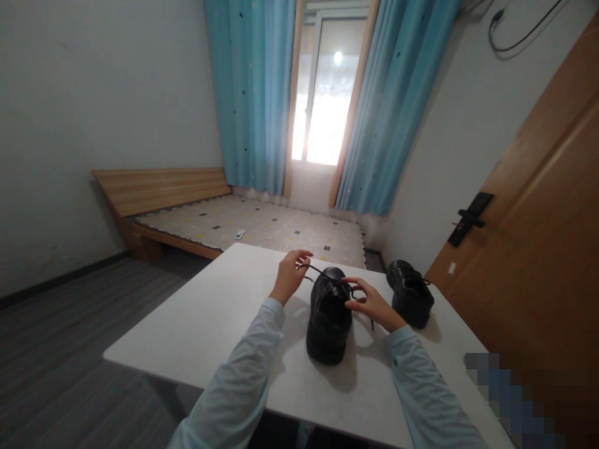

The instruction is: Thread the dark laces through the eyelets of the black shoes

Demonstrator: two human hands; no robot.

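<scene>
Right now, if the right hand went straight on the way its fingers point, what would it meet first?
The right hand would likely meet the nearer black shoe first; they may already touch, though depth there is unclear.

My left hand (289, 274) holds one end of a black lace (316, 269), drawn out over the black shoe (326, 349) standing heel toward me on the white table (187, 324); my right hand (372, 304) is at the shoe's right side, fingers bent by the lacing; a second black shoe (414, 305) stands to my right, near the table's edge; beyond lie a bed (262, 215), blue curtains (255, 93) and a bright window (330, 100); a wooden door (528, 249) rises at right.
</scene>
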